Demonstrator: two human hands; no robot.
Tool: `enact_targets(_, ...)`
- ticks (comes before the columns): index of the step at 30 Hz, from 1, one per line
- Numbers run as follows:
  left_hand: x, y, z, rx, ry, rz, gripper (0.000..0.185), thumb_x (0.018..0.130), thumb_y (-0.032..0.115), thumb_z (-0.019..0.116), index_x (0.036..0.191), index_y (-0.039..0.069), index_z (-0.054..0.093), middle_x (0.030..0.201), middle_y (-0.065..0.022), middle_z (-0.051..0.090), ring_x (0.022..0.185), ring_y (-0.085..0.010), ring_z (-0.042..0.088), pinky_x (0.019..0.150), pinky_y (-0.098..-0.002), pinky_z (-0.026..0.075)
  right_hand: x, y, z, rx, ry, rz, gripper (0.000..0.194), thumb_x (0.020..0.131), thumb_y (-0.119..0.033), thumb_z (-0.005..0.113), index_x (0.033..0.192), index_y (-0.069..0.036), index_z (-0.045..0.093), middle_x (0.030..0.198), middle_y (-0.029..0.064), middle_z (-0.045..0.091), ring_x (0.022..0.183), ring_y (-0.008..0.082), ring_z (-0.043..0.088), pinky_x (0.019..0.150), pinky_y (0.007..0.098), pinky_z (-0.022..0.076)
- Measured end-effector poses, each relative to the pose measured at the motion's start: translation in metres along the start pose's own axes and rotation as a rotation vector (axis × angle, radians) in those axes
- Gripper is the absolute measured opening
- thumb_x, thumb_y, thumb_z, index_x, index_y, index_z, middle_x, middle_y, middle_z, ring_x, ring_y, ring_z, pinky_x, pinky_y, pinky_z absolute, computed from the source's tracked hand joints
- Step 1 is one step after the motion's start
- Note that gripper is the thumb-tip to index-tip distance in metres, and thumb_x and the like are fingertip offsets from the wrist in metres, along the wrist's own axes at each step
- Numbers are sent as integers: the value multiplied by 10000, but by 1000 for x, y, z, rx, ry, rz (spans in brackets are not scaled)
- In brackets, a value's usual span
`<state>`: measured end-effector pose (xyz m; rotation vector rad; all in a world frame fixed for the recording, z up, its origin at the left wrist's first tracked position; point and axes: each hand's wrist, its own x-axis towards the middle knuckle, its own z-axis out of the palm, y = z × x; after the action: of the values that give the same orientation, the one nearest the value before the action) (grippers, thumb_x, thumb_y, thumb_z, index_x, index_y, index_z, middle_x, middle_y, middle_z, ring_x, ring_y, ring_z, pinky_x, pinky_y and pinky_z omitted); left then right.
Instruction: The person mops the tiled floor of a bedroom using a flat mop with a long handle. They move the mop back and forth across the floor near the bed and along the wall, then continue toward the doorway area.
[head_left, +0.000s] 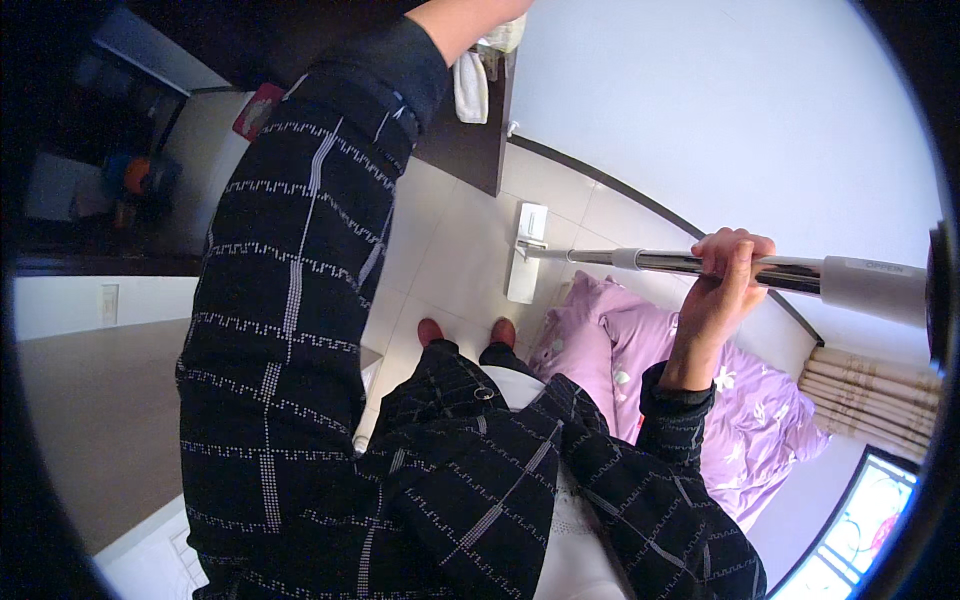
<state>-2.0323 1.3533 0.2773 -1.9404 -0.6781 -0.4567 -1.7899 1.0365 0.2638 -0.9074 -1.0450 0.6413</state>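
My right hand (724, 274) is wrapped around the shiny metal pole of a flat mop (664, 262), just short of its thick light-coloured handle sleeve. The pole runs leftward to a white rectangular mop head (523, 274) on the tiled floor, beyond my red shoes (503, 331). My left arm (300, 247), in a black checked sleeve, stretches up to the top edge. The left hand itself is out of view; only the bare forearm shows, close to a dark cabinet (465, 146) with a white cloth (471, 86) hanging at its edge.
A bed with rumpled pink and purple floral bedding (750, 427) lies at the right. Behind it are beige curtains (870, 401) and a bright window (855, 525). A white wall (712, 112) with a dark skirting strip borders the floor beyond the mop head.
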Motion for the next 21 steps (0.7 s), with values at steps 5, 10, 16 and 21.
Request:
enact_targets(5, 25, 9, 18, 166, -813, 104, 287, 806, 184, 553, 1046, 138, 704, 1140, -47, 644, 1172, -211, 490, 1099, -461, 179, 10, -4, -11, 55, 35, -25, 223, 929, -198, 539, 810, -67, 403, 611, 11, 361, 544, 108, 364, 566, 286, 434)
enact_targets(10, 40, 20, 22, 217, -784, 146, 265, 803, 207, 579, 1027, 160, 712, 1101, -22, 657, 1144, -205, 497, 1044, -441, 249, 10, -8, -25, 107, 44, -51, 220, 935, -195, 525, 806, -73, 395, 614, 10, 358, 545, 105, 352, 565, 280, 426)
enact_targets(16, 56, 37, -2, 277, -864, 176, 234, 789, 194, 597, 980, 150, 724, 1046, -30, 671, 1093, -225, 514, 985, -425, 293, 9, -11, -43, 119, 78, -62, 225, 933, -200, 521, 789, -81, 395, 608, 6, 355, 539, 103, 347, 564, 279, 426)
enact_targets(21, 33, 26, -10, 173, -681, 92, 137, 748, 180, 602, 806, 142, 720, 915, -43, 663, 990, -217, 533, 924, -389, 335, 21, -16, -40, 133, 66, -49, 227, 926, -209, 531, 799, -73, 401, 607, 11, 365, 540, 107, 352, 565, 283, 429)
